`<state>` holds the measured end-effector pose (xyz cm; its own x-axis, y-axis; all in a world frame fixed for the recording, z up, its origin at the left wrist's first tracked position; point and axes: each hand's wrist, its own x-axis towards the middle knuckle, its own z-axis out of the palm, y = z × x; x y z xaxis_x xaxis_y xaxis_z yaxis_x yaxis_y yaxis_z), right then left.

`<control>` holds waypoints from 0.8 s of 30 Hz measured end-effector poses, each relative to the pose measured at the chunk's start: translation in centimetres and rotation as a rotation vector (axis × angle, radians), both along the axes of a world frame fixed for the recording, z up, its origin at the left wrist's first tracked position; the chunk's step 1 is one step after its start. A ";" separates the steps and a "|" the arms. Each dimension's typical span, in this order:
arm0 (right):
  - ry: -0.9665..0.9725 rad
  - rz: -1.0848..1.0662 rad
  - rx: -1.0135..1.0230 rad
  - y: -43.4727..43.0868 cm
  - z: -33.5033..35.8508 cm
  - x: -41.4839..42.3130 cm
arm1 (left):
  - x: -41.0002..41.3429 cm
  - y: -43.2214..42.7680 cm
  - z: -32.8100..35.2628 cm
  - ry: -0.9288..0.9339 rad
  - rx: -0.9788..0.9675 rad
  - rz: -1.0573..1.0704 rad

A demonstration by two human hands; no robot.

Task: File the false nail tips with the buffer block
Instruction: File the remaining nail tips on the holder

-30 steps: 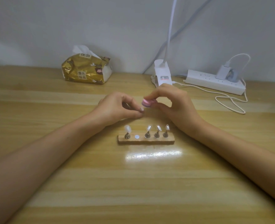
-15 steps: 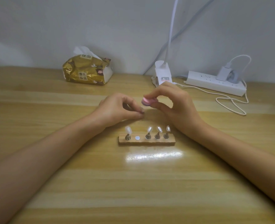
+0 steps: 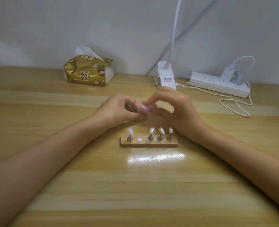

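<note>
Right hand [image 3: 176,108] pinches the small pink buffer block [image 3: 147,107], blurred, above the pale wooden surface [image 3: 86,177]. Left hand [image 3: 119,110] curls against it; whether it holds anything cannot be told, likely the tip from the bare round slot [image 3: 139,139]. Best done with short, light strokes and the tip braced. Narrow wooden holder strip [image 3: 149,144] carries four clear false nail tips [image 3: 152,130] on metal pegs. Gold tissue pack [image 3: 88,71] has one sheet protruding.

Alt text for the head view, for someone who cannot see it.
Two hands meet over a wooden table: the right hand grips a blurred pink buffer block beside the left hand, whose pinched fingers hide what they hold. Nearer the camera, a wooden stand carries four nail tips and one empty spot; a tissue pack and power strip sit behind.
</note>
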<state>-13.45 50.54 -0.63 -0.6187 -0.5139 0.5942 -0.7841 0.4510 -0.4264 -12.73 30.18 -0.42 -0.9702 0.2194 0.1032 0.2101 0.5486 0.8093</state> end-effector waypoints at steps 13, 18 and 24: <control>0.008 -0.013 -0.019 0.2 0.1 0.0 | -0.1 0.0 -0.1 0.002 -0.001 0.002; -0.062 -0.061 -0.029 0.1 0.0 -0.2 | -0.1 0.1 0.0 0.004 -0.011 0.007; -0.046 -0.019 0.005 0.1 -0.1 -0.1 | -0.1 0.1 -0.1 0.014 -0.019 0.009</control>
